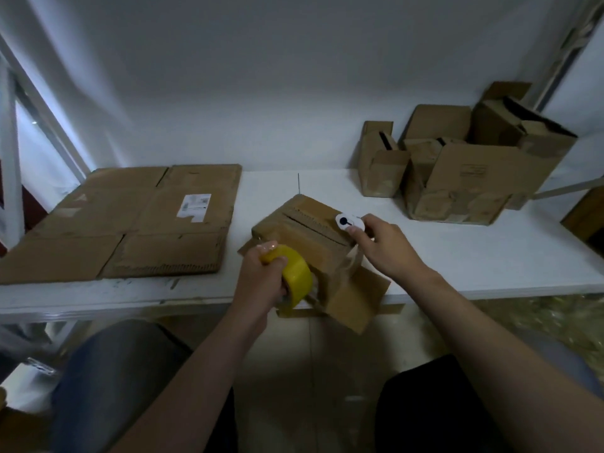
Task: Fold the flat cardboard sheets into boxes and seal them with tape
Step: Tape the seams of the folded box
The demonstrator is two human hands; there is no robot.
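Both hands work on a small brown cardboard box (305, 235) at the near edge of the white table (474, 253).

The left hand (258, 282) has its fingers curled round a yellow roll of packing tape (297, 276), held against the box's near left side. The right hand (384, 246) pinches a small white oval tool with a dark spot (349, 222) at the box's right top edge. The box sits tilted, one flap hanging over the table's near edge. Flattened brown cardboard sheets (130, 223) lie on the left of the table. A cluster of folded brown boxes (464, 171) stands at the far right.
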